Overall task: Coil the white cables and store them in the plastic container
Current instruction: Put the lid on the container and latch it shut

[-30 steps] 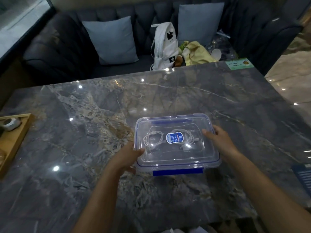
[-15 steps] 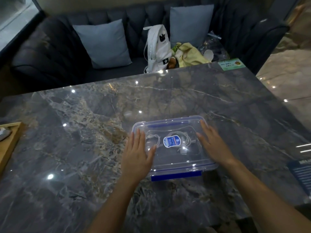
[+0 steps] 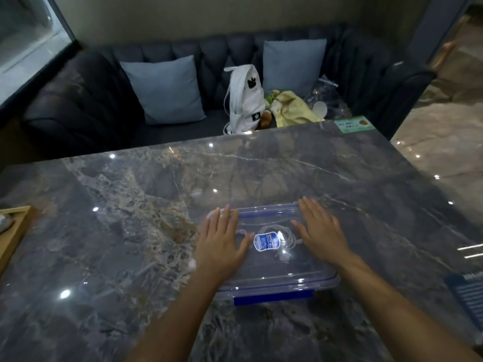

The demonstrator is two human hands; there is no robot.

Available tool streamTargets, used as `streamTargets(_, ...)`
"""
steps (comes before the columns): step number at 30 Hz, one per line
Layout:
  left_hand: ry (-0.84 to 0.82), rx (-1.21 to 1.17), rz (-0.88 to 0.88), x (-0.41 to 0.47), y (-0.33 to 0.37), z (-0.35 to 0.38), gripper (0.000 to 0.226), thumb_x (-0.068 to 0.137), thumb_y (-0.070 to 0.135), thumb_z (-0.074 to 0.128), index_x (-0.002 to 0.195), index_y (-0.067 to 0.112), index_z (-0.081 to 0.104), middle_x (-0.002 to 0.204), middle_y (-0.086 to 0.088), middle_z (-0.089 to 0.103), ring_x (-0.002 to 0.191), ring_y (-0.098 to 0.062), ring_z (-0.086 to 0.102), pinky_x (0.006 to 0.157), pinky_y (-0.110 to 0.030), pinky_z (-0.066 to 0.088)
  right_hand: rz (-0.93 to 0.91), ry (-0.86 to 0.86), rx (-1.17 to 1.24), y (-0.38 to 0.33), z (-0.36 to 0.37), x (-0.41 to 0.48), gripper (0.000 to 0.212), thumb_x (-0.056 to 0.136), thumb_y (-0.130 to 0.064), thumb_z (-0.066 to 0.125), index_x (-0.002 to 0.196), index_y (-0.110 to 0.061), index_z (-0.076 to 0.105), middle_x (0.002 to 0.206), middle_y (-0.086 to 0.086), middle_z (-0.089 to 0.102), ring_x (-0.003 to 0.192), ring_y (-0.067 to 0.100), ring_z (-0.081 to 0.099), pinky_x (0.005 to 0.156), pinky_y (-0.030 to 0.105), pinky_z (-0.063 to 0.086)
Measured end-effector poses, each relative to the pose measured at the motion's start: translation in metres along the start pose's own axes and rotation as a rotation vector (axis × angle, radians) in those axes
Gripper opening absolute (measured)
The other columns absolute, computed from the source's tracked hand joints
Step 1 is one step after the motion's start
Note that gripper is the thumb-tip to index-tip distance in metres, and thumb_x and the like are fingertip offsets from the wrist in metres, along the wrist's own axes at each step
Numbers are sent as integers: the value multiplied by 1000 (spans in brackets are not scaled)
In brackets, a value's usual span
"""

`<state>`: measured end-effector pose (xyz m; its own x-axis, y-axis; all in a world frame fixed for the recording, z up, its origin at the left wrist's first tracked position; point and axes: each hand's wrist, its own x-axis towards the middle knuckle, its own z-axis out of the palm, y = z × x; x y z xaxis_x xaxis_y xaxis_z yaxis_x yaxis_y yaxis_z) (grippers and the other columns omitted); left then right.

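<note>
A clear plastic container (image 3: 277,279) with a blue-edged lid and a blue front clip stands on the grey marble table near me. Coiled white cables (image 3: 286,235) lie inside, seen through the lid beside a blue-and-white oval label (image 3: 266,241). My left hand (image 3: 222,241) lies flat on the left part of the lid with its fingers straight. My right hand (image 3: 320,231) lies flat on the right part of the lid, fingers straight and spread. Neither hand grips anything.
The marble table (image 3: 130,231) stretches away from me. A wooden tray (image 3: 14,231) sits at its left edge, a green card (image 3: 354,124) at the far right corner. Behind are a dark sofa with two cushions, a white backpack (image 3: 247,99) and a yellow cloth.
My hands left the container's sides and came flat onto the lid, then slid further up it. The view tilted up and the container now sits lower in view.
</note>
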<state>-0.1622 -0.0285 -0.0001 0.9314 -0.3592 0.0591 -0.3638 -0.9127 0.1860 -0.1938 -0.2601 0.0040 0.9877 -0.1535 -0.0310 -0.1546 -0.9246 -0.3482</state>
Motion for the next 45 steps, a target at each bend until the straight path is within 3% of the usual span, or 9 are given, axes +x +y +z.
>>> streamTargets(6,-2,-6,-27,0,-5,11,72,86,67,18,147,28,18,158,3,19,146,-16,10,117,-42,9,8,-2,9,8,-1,11,57,90,-51,39,138,-20,33,149,0,34,137,17,27,108,41,22)
streamTargets(12,-47,-32,-43,-1,-4,12,75,84,69,9,147,29,11,159,5,13,147,-15,4,117,-47,12,272,-106,252,1,-9,56,51,79,-63,51,93,-16,61,99,5,62,97,23,58,89,39,38)
streamTargets(15,-55,-32,-55,0,-3,11,77,82,69,5,147,29,10,159,6,11,147,-14,3,116,-47,17,368,-210,509,-1,-17,74,50,75,-57,62,53,-13,54,62,7,58,59,20,54,59,30,39)
streamTargets(18,-55,-47,-56,0,-2,12,76,82,69,4,147,29,11,159,6,12,146,-14,4,115,-47,20,345,-356,487,-7,-27,89,51,73,-52,67,47,-10,54,50,4,56,49,16,51,49,26,37)
streamTargets(28,-52,-47,-64,0,-2,15,74,84,68,9,146,29,15,158,6,15,146,-15,7,111,-48,26,31,-399,553,-6,-21,84,26,69,-32,77,82,-10,72,79,8,69,72,14,59,68,29,43)
streamTargets(35,-64,-67,-62,1,-1,13,75,83,70,9,146,30,15,159,6,13,146,-15,4,114,-48,19,-93,-332,287,-7,-16,76,33,69,-49,71,92,-25,69,84,-3,69,81,16,63,73,32,45)
streamTargets(38,19,-41,-54,1,4,3,69,87,63,30,139,19,37,150,-5,37,141,-22,28,114,-46,22,-37,-243,290,-8,-11,74,43,69,-51,69,103,-24,68,99,0,71,93,17,62,81,32,44)
streamTargets(41,264,-11,176,1,12,-7,33,78,35,65,98,9,66,109,-11,69,100,-27,66,91,-40,49,12,-178,269,-12,-9,80,46,69,-52,69,107,-26,66,110,2,70,104,23,61,91,37,44)
streamTargets(45,236,-99,606,-14,27,-14,25,82,37,58,90,15,65,94,-3,70,84,-19,65,81,-33,52,80,-151,269,-16,-7,92,44,70,-54,67,106,-29,66,110,3,70,104,25,61,90,37,43)
